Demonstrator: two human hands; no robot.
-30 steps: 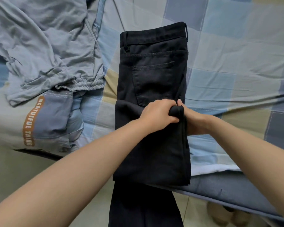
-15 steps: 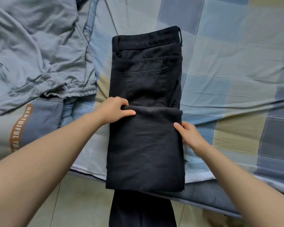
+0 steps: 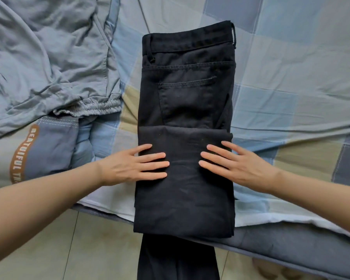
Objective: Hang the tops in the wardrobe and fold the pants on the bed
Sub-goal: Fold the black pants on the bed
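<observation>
Presently, a pair of black cotton trousers (image 3: 187, 126) is observed lying on a bed covered with a blue, grey and olive checked sheet (image 3: 291, 81), with the waistband at the far end and the long axis running near to far. The leg section has been doubled back over the seat, its folded edge lying across the garment just below the rear pocket; a further length of dark cloth is seen hanging over the near edge of the mattress toward the tiled floor (image 3: 89, 249). The left hand (image 3: 129, 166) is laid flat on the left margin of the folded layer, fingers straight and spread, nothing grasped. The right hand (image 3: 236, 164) is placed likewise on the right margin, fingers extended and pointing inward, nothing grasped. Both hands are judged to be pressing or smoothing the fold; they are set about equally near to the garment's centre line, so neither is favoured. The next fold is judged to turn on the near-far axis: the near bundle would be carried away from the person toward the waistband, and the overhanging part would first need to be drawn up onto the bed. A crumpled grey-blue garment with an elasticated hem (image 3: 49, 63) is noted to the far left, well apart from the trousers, resting partly on a quilt bearing brown lettering (image 3: 24, 152). No containers are visible.
</observation>
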